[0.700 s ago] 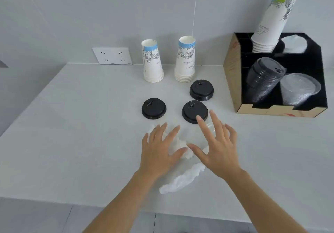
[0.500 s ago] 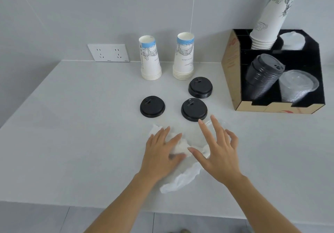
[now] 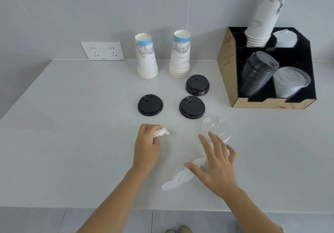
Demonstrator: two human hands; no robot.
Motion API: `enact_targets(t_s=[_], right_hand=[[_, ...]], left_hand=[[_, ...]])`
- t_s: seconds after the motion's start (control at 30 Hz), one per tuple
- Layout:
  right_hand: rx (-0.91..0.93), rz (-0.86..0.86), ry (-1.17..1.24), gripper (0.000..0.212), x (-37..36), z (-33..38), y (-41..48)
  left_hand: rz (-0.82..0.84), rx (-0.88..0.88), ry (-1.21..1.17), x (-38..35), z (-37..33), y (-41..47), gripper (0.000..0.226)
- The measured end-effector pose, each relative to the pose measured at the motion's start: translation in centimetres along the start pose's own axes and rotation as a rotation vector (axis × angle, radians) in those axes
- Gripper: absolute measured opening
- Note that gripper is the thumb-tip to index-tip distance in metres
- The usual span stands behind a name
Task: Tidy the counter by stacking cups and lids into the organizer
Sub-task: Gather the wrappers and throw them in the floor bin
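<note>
Gripping a small crumpled white tissue wad [image 3: 161, 132], the left hand [image 3: 147, 149] is curled into a loose fist on the counter [image 3: 72, 124], the wad poking out past its knuckles. The right hand [image 3: 216, 167] is spread flat with fingers apart, grasping nothing, resting over a longer twisted white tissue [image 3: 178, 179] that trails from under its palm toward the counter's near edge.

Just beyond the right fingertips lies a clear lid [image 3: 216, 127], round, transparent and shallow, flat on the counter. Ahead of the gap between the hands sit three black lids, each round with a raised rim and a small sip slot: one [image 3: 150, 105] beyond the left hand, one [image 3: 192, 107] touching or nearly touching the clear lid's far-left edge, and a third [image 3: 197, 85] farther back, which looks like a short stack. Behind these stand two upside-down stacks of white paper cups with blue bands and line drawings, the left stack [image 3: 146, 56] and the right stack [image 3: 180, 54], near the wall.

Far off to the right of the right hand is the organizer [image 3: 227, 66], a cardboard box with black compartments. Its front left compartment holds a tilted stack of black lids [image 3: 258, 74], its front right a tilted stack of clear lids [image 3: 291, 81]; at the back stand an inverted cup stack [image 3: 265, 17] and white lids [image 3: 284, 38].
</note>
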State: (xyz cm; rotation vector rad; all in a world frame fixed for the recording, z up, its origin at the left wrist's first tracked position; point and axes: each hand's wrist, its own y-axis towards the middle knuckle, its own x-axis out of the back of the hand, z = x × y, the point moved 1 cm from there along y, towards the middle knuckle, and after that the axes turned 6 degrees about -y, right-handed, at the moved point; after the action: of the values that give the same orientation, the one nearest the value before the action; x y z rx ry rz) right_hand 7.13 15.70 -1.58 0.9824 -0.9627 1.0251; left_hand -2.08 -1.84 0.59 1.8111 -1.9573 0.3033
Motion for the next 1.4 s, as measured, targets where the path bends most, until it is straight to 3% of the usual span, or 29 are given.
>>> enact_targets(t_s=[0.23,0.3,0.43,0.6,0.67,0.77,0.97,1.1,1.4], right_hand=[[0.077,0.157,-0.144,0.091,-1.5,1.6,-1.8],[0.125,0.13,-0.12,0.081,-2.0,2.1,-2.4],[0.227,-0.037,-0.008,0.034,-2.3,3.0,-2.5],[0.281,-0.159,0.038,0.038,-3.3,3.2,-1.8],[0.245,-0.201,0.059,0.038,-3.2,2.6,-1.6],[0.167,-0.206,0.092,0.032,-1.5,1.4,-1.7],[-0.099,-0.299,0.158,0.021,3.6,-2.3,-3.2],[-0.25,-0.385,0.101,0.035,5.7,-5.9,-4.8],[-0.497,-0.477,0.071,0.038,9.7,-16.7,-11.3]], left_hand=[[-0.129,0.15,-0.114,1.7,-0.6,0.0,0.029],[-0.132,0.164,-0.12,1.9,-0.2,-0.1,0.028],[-0.134,0.157,-0.127,1.9,-0.3,-0.4,0.03],[-0.128,0.112,-0.199,1.4,-1.2,-0.8,0.044],[-0.102,0.124,-0.244,0.9,-1.7,-0.9,0.042],[-0.025,0.132,-0.306,-0.3,-2.8,-1.2,0.019],[0.136,0.075,-0.395,-4.1,-6.4,-2.7,0.003],[0.19,0.001,-0.341,-7.6,-9.2,-4.0,0.027],[0.402,-0.203,-0.266,-17.0,-15.2,-9.5,0.033]])
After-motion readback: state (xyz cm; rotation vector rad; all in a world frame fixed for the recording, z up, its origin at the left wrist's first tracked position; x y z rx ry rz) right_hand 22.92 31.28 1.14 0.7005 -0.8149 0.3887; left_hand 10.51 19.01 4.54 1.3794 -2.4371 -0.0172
